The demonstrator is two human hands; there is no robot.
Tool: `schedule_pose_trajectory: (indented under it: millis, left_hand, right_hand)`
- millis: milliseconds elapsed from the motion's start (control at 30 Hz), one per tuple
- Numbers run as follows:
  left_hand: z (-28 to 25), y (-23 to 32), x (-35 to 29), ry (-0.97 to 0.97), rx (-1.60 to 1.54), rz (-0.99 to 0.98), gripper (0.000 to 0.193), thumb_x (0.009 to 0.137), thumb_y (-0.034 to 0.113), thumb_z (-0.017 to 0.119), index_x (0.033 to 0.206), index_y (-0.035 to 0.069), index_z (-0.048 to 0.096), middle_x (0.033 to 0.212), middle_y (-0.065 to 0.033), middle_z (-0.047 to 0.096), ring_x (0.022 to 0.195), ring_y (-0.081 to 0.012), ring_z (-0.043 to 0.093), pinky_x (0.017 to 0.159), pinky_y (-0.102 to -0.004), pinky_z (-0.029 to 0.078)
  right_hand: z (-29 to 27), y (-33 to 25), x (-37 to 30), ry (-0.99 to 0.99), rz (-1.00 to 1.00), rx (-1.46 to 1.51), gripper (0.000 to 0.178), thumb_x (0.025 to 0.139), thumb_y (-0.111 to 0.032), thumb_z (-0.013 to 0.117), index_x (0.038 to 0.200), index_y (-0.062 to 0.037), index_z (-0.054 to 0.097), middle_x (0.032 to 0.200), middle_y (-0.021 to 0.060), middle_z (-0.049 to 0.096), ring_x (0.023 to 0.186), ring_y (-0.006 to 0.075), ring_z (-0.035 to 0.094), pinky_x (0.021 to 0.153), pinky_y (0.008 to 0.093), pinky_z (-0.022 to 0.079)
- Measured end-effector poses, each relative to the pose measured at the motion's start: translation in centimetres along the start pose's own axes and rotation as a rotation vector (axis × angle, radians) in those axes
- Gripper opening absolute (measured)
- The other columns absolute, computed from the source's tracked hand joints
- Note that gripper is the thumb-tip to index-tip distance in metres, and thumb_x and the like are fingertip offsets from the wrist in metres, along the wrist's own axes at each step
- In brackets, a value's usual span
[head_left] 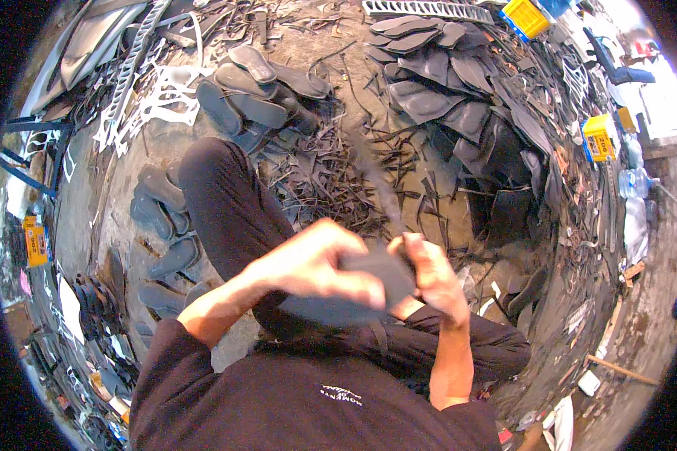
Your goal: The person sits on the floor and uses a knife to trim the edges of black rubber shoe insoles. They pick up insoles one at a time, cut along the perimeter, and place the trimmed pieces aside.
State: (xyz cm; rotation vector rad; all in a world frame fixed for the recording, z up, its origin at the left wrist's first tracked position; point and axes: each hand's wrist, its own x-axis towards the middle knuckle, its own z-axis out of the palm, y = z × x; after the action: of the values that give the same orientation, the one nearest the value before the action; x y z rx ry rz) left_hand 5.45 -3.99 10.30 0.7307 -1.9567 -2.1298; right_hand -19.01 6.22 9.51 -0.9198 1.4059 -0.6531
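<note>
My left hand (320, 267) is closed around a dark grey shoe sole (331, 310), held over my lap and smeared by motion. At the sole's right end is my right hand (432, 278), its fingers curled and thumb raised; what they grip is not clear. A blurred dark streak (384, 192) runs up from beside that hand, maybe a strip or a blade. Beyond my hands, thin dark offcut strips (323, 177) are heaped on the floor. Soles lie in a pile (252, 90) past my left knee, and more soles (174, 257) are scattered to its left.
A large stack of dark sole-shaped sheets (466, 113) rises at the far right. White cut-out frames (169, 101) lie far left. Yellow boxes (599, 139) and a clear plastic bottle (636, 183) stand along the right side. My bent left knee (214, 169) sits between the sole groups.
</note>
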Motion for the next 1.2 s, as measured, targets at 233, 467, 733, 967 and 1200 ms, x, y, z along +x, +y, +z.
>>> schedule_pose_trajectory:
  millis: [233,467,733,967,1200]
  left_hand:
    - [-1.8,-2.4,0.6,1.221,-0.518,0.088,0.038,0.092,0.029,0.085,0.118,0.006,0.07,0.109,-0.0036,0.073,0.097,-0.0158,0.071,0.08,-0.036,0.06]
    - [2.1,-2.4,1.8,1.185,-1.024,0.178,0.04,0.096,0.032,0.082,0.125,0.009,0.065,0.112,-0.0028,0.072,0.097,-0.0159,0.07,0.086,-0.0358,0.057]
    - [2.9,-2.4,1.2,1.172,-1.077,0.163,0.047,0.089,0.028,0.09,0.122,0.002,0.069,0.111,-0.0046,0.073,0.096,-0.0142,0.069,0.089,-0.033,0.056]
    - [3.8,-3.2,-2.5,1.154,-1.079,-0.007,0.037,0.094,0.025,0.083,0.121,0.005,0.067,0.109,-0.0052,0.075,0.095,-0.0173,0.073,0.085,-0.0344,0.059]
    - [3.4,-3.6,-3.2,1.079,-1.107,0.039,0.033,0.098,0.031,0.079,0.119,0.007,0.068,0.107,-0.0051,0.075,0.097,-0.0188,0.073,0.084,-0.0358,0.059]
  right_hand:
    - [1.0,1.1,-1.0,0.139,-0.087,0.221,0.067,0.111,-0.066,0.035,0.1,-0.0053,0.06,0.062,-0.0033,0.045,0.048,0.0055,0.041,0.045,0.0229,0.033]
    - [7.5,2.0,-1.2,0.35,-0.256,-0.353,0.044,0.111,-0.047,0.047,0.101,-0.0081,0.065,0.066,0.0113,0.06,0.06,0.0338,0.06,0.073,0.0458,0.048]
    - [8.2,3.5,-2.4,0.389,-0.304,-0.474,0.047,0.112,-0.046,0.047,0.103,-0.0035,0.065,0.078,0.017,0.068,0.074,0.0405,0.065,0.082,0.049,0.049]
    - [8.6,-4.0,2.6,0.132,-0.232,-0.299,0.054,0.11,-0.057,0.05,0.107,-0.0046,0.064,0.067,0.0145,0.068,0.069,0.0348,0.074,0.065,0.0471,0.054]
    - [10.6,-3.8,2.1,0.226,-0.323,-0.328,0.052,0.111,-0.053,0.05,0.108,-0.0029,0.064,0.072,0.0161,0.07,0.071,0.0344,0.074,0.067,0.0449,0.055]
